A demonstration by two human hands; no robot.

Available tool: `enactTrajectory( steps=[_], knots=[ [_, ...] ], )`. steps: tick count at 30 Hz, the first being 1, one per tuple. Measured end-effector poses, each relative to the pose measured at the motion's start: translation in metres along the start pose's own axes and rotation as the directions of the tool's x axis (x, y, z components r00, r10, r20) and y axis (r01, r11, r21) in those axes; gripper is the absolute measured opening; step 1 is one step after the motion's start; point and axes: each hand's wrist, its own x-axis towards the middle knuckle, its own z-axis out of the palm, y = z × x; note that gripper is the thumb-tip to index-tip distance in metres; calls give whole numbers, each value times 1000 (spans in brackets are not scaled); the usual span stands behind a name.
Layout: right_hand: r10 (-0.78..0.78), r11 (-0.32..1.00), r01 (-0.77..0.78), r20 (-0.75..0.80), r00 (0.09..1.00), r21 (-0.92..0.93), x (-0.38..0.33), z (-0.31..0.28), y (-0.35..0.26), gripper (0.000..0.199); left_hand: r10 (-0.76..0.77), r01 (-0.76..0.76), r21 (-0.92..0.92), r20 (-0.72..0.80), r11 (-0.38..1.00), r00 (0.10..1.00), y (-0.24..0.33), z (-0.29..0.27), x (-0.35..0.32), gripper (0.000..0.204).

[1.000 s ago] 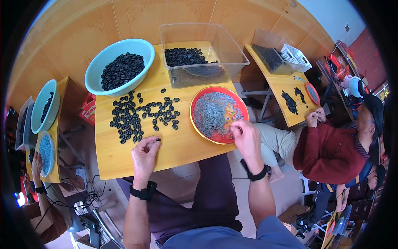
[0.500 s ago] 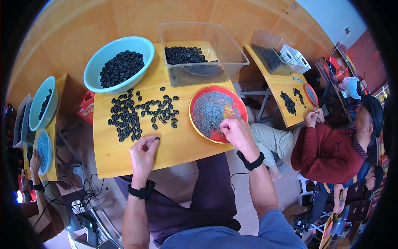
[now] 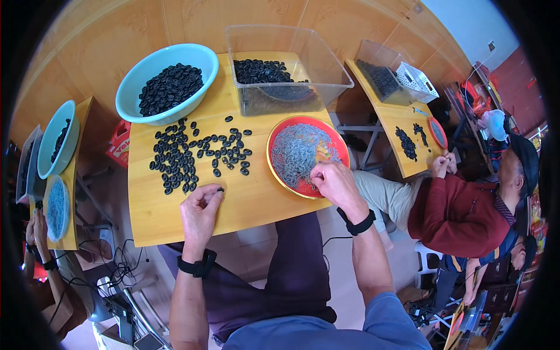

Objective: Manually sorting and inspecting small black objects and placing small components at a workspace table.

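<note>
My left hand (image 3: 199,214) is at the table's front edge, thumb and fingertips pinched on a small black oval piece (image 3: 220,189). Fingers bent together, my right hand (image 3: 335,185) dips into the near side of a red bowl (image 3: 344,153) with a gold rim. A heap of thin grey wire-like bits (image 3: 294,149) fills that bowl; whether the right fingertips hold any of them is hidden. Many loose black oval pieces (image 3: 175,160), each with small slots, lie spread on the yellow wooden table (image 3: 262,207) beyond my left hand.
At the back stand a light-blue basin (image 3: 125,108) and a clear plastic bin (image 3: 280,105), both holding black pieces. A co-worker in a dark red sweater (image 3: 466,219) sits at a right-hand table (image 3: 411,166). On the left, another person's hands (image 3: 36,230) are beside a blue bowl (image 3: 56,204).
My hands hold nearly the same places, the left slightly turned with the black piece still pinched. The view has shifted a little. At left, the other person's hand has moved off the bowl's rim.
</note>
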Motion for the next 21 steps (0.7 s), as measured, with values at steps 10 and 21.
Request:
enactTrajectory(
  steps=[10,21],
  knots=[
    [72,961,3,-263,962,275,-10,-5,-39,3,26,-26,-72,-1,997,1000,-10,-10,1,13],
    [3,631,94,-124,992,770,19,101,-133,7,43,-41,62,-27,997,999,-6,1,0,15]
  ],
)
